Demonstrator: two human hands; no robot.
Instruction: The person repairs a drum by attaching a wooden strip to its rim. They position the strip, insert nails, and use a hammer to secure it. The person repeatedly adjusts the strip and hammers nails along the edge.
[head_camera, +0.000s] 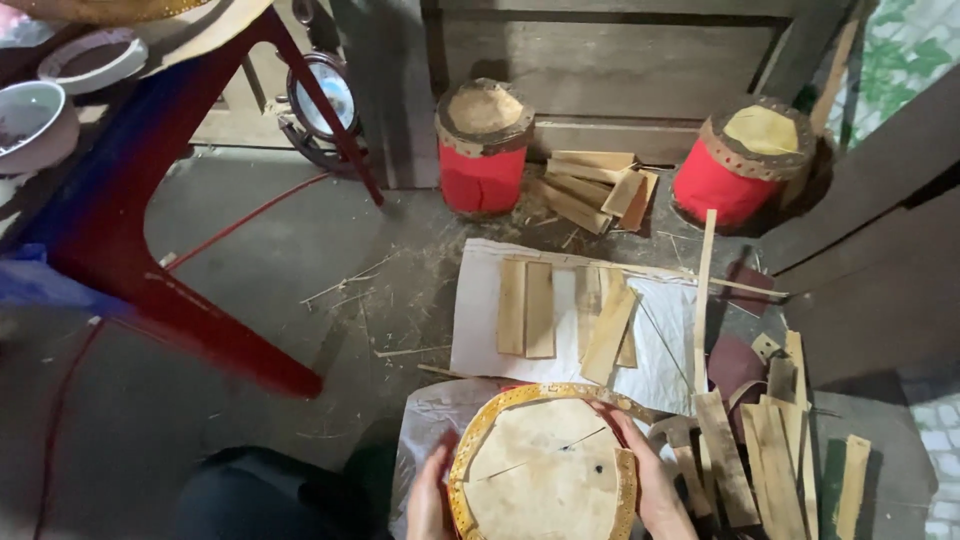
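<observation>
Grey concrete floor, dusty w/ splinters, runs up to a dark wooden wall at the back. Bottom centre: round drum w/ pale skin face and gold studded rim, lying face-up on white sheets, partly cut by the lower frame edge. Left hand cupped on the drum's left rim, fingers curled along the edge, holding it. Right hand wraps the right rim, fingers over the gold band, also gripping; both hands part-open around the curve, not clenched. Just behind the drum, white paper sheet carries flat wood slats side by side, a few tilted. Right of the drum: crowded heap of wood strips and dark red scraps, touching the drum's right side, so little room there. Left of the drum: bare floor, open, up to the red table leg. Far back, well apart: two small red drums w/ a stack of short slats between them.
</observation>
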